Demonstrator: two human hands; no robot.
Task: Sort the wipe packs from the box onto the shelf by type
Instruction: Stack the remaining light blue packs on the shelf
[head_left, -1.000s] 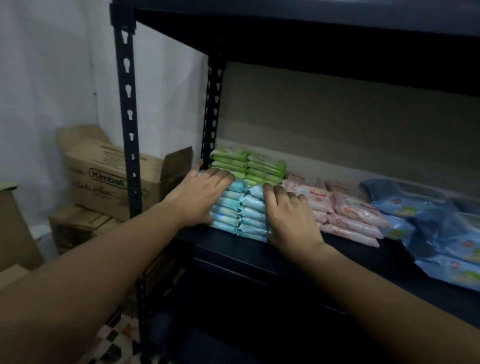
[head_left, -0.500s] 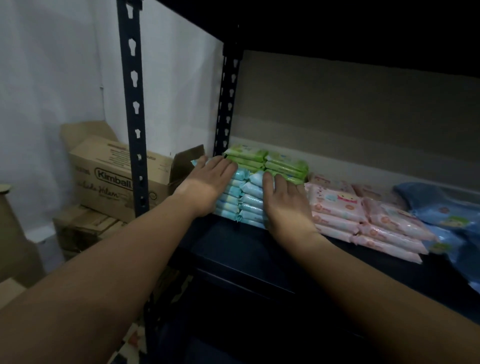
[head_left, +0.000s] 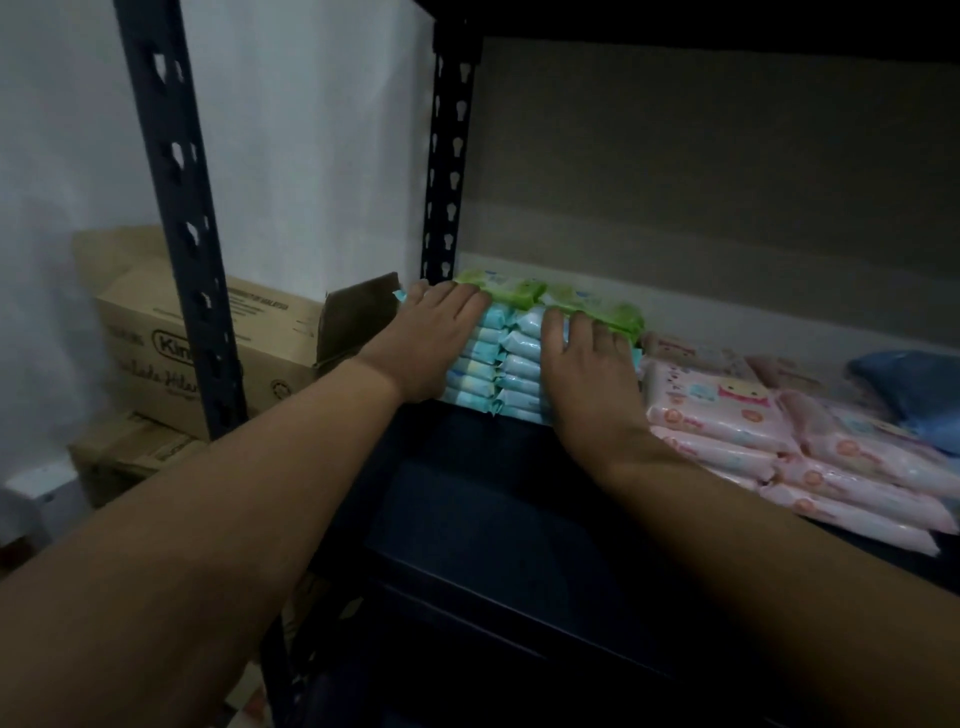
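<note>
While both flat hands, left (head_left: 431, 345) and right (head_left: 589, 374), press their fronts, stacked blue wipe packs (head_left: 501, 371) lie flat, ends facing outward.

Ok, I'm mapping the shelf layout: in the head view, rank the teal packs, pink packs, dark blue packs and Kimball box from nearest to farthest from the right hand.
1. Teal packs: under the right hand.
2. Pink packs: just right.
3. Dark blue packs: far right.
4. Kimball box: off the shelf, far left.
</note>
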